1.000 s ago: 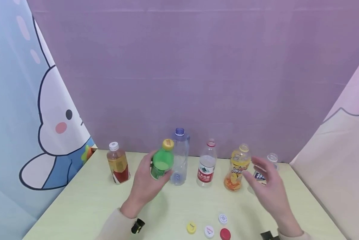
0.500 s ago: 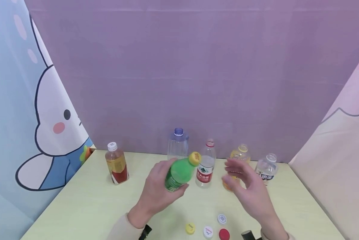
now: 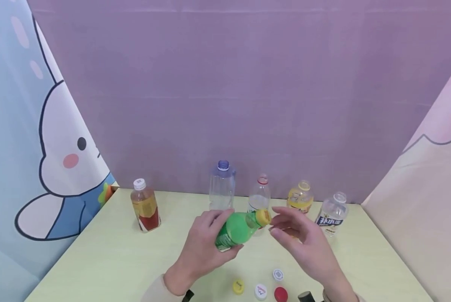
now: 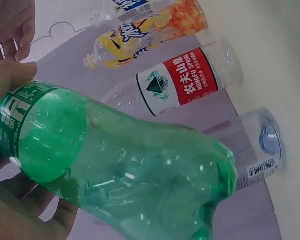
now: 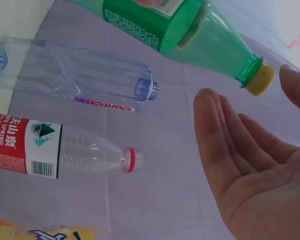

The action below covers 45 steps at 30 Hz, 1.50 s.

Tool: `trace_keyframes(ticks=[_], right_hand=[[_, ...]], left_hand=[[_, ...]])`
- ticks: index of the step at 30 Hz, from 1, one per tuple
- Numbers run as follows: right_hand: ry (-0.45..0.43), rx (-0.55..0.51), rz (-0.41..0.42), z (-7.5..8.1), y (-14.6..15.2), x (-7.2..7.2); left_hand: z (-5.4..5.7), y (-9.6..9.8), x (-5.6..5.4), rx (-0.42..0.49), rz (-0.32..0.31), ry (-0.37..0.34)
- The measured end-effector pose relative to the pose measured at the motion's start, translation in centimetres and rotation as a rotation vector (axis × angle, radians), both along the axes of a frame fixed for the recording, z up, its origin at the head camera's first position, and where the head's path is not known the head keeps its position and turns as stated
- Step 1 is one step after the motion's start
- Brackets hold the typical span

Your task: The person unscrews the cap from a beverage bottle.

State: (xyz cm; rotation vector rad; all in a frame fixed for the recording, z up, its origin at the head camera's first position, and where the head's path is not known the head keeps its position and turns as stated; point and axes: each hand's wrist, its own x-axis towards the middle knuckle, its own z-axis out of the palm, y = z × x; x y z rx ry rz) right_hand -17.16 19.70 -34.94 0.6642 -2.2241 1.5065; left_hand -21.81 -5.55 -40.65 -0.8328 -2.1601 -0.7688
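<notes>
The left grip (image 3: 200, 247) is wrapped round a translucent green plastic bottle (image 3: 239, 228) above the tabletop (image 3: 97, 260), its round yellow cap (image 3: 263, 217) towards two o'clock. The right grip (image 3: 307, 241), thumb and fingers parted, is near the cap's four o'clock, not touching. Over-squeezing could buckle the thin wall; a slack hold might let it slip. It partly hides a clear red-necked plastic bottle (image 3: 259, 196); any liquid inside the green one is hard to discern.

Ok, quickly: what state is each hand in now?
Left hand: holding the translucent green plastic bottle.
Right hand: open, empty, beside the bottle's round yellow cap.
</notes>
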Motion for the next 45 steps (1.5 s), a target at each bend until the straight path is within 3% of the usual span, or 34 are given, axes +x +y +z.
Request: trace_keyframes(ticks=[6, 12, 18, 23, 33, 38, 41, 45], right_hand=[[-0.106, -0.012, -0.032, 0.1, -0.1, 0.3], [-0.278, -0.026, -0.148, 0.0, -0.3, 0.2], [-0.391, -0.037, -0.158, -0.3, -0.4, -0.2], [-0.292, 0.002, -0.115, -0.9, -0.5, -0.5], [0.176, 0.250, -0.060, -1.9, 0.0, -1.3], [0.318, 0.287, -0.013, -1.8, 0.0, -1.5], [0.274, 0.271, -0.022, -1.7, -0.3, -1.5], [0.038, 0.230, -0.107, -1.4, -0.7, -1.4]], left_hand=[[-0.1, 0.2, 0.1, -0.106, 0.033, 0.012], [-0.7, 0.5, -0.1, -0.178, 0.052, 0.146], [-1.2, 0.6, -0.1, -0.227, 0.091, 0.210], [-1.1, 0.6, 0.0, -0.233, 0.110, 0.189], [-0.5, 0.0, 0.3, -0.266, 0.115, 0.089], [0.0, -0.5, 0.4, -0.275, 0.107, 0.021], [0.1, -0.6, 0.3, -0.281, 0.114, 0.000], [0.0, -0.5, 0.3, -0.294, 0.120, -0.018]])
